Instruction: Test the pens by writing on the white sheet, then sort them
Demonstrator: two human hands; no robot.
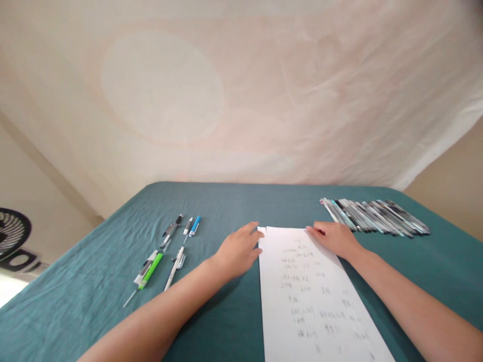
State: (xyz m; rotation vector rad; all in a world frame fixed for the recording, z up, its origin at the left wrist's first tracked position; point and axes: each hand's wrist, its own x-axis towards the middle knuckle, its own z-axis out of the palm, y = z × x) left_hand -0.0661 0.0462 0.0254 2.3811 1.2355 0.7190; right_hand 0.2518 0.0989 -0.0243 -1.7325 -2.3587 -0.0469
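A white sheet of paper (313, 296) with faint handwriting lies on the teal tablecloth (234, 206) in front of me. My left hand (239, 249) rests flat with fingers stretched out, its fingertips touching the paper's top left corner. My right hand (334, 237) lies flat on the top right corner, fingers extended. Neither hand holds anything.
A row of several pens (377, 216) lies at the back right. To the left lie loose pens: a black one (171, 230), a blue one (194, 225), a green one (151, 270) and a white one (174, 268). A fan (13, 236) stands at far left. A pale sheet hangs behind.
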